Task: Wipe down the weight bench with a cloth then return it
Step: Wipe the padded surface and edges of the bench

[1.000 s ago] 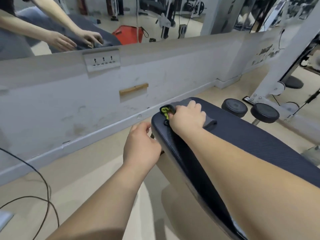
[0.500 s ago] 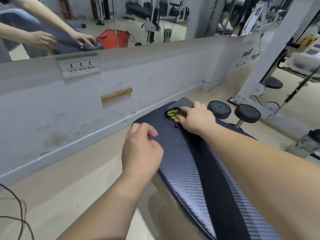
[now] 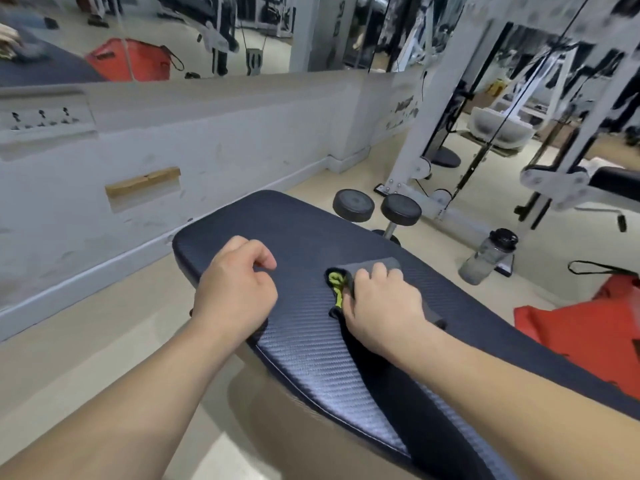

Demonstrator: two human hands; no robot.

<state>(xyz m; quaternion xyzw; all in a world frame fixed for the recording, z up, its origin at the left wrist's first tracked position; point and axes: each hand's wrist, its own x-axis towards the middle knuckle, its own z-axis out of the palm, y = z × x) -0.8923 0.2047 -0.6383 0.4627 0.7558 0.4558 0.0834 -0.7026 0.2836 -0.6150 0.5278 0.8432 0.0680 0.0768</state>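
The weight bench [image 3: 298, 223] has a dark blue, carbon-weave pad that runs from centre to lower right. My right hand [image 3: 381, 303] presses a grey cloth [image 3: 377, 265] with a yellow-green loop flat on the pad, near its middle. My left hand [image 3: 235, 289] rests on the pad's left edge with fingers curled, holding nothing that I can see. Part of the cloth is hidden under my right palm.
A low white wall with a mirror above [image 3: 207, 133] runs along the left. Two black foam rollers [image 3: 377, 206] stand at the bench's far end. A grey water bottle [image 3: 488, 254] and a red bag [image 3: 581, 327] lie on the floor to the right, near a white cable machine frame [image 3: 426, 123].
My right hand has slid the cloth back from the far end of the pad toward its middle. My left hand has moved from the side of the bench onto the pad's edge.
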